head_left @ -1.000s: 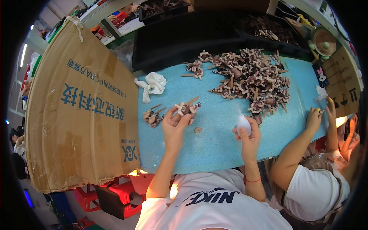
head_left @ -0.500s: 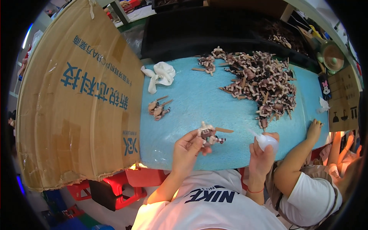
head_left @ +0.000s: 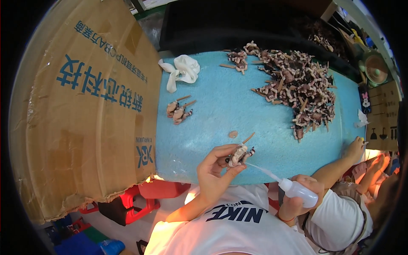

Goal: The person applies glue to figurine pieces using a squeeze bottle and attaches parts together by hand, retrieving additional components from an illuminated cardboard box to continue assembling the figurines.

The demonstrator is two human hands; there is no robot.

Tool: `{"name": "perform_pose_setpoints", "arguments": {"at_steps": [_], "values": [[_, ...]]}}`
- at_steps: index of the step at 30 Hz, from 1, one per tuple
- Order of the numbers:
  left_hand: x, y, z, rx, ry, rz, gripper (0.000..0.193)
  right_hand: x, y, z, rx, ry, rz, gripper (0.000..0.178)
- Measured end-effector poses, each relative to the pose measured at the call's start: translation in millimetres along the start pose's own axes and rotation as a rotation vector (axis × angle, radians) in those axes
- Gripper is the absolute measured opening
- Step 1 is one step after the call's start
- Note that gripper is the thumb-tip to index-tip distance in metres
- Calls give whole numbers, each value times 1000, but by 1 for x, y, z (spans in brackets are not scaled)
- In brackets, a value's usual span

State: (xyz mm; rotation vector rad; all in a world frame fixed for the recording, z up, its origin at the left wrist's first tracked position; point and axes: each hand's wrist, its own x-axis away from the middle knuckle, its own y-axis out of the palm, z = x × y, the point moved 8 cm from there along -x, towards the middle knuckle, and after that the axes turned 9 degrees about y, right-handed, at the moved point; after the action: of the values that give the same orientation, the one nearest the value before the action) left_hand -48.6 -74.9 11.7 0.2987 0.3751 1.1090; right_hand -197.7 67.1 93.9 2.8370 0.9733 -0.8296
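My left hand (head_left: 214, 172) is closed around a small figurine (head_left: 239, 155) in brown and cream, with a flat tan blade sticking out from it. In my right hand (head_left: 290, 208) is a white translucent squeeze bottle (head_left: 302, 194), tilted so that its long thin nozzle points left. The nozzle's tip is right beside the figurine; whether they touch I cannot tell. Just beyond my left hand, a small tan oval piece (head_left: 233, 134) lies on the blue work surface (head_left: 221, 102).
A large pile of similar figurines (head_left: 297, 85) covers the far right. Several more figurines (head_left: 179, 113) and a crumpled white cloth (head_left: 185, 69) lie at left. A tall cardboard box (head_left: 97, 110) walls the left side. At right, a co-worker's arm (head_left: 340, 159) rests on the table edge.
My left hand has turned the figurine and drawn it nearer. The bottle has tipped over, bringing its nozzle to the figurine. The tan oval piece now shows on the table.
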Motion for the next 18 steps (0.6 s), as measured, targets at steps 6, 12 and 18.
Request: {"name": "perform_pose_setpoints", "arguments": {"at_steps": [6, 12, 18], "values": [[3, -5, 9, -134, 132, -13, 39, -5, 6, -11, 5, -182, 1, 42], [3, -5, 16, -164, 190, -26, 40, -11, 16, -18, 16, -211, -126, 41], [4, -4, 18, -204, 183, -26, 40, -10, 18, -18, 16, -207, -168, 42]]}}
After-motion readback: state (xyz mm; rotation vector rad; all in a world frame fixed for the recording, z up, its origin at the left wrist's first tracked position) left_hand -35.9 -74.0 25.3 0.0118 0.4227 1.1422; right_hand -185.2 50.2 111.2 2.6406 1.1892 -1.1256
